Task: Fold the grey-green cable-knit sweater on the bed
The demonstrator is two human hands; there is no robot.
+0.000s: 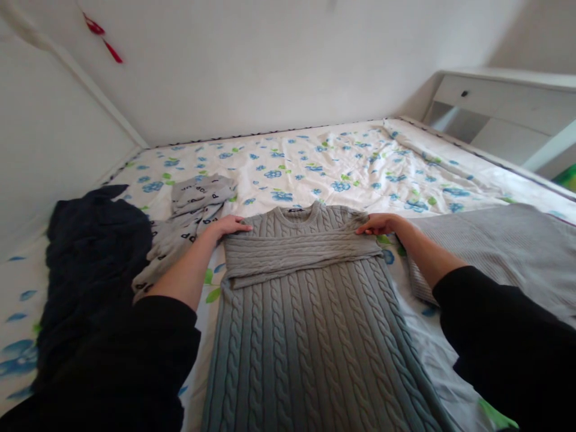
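A grey cable-knit sweater [306,336] lies flat on the bed in front of me, its neckline at the far end. Both sleeves are folded across its chest, one over the other. At the left shoulder, my left hand [231,225] pinches the knit between thumb and fingers. My right hand [380,224] grips the opposite shoulder the same way, with its fingertips partly tucked out of sight. The sweater's bottom hem is outside the view.
Left of the sweater lie a dark navy garment [96,240] and a grey garment with black letters [198,195]. A light grey ribbed garment [499,246] lies to the right. All rest on a floral bedsheet [297,159]. A white cabinet [504,108] stands beyond the bed's right side.
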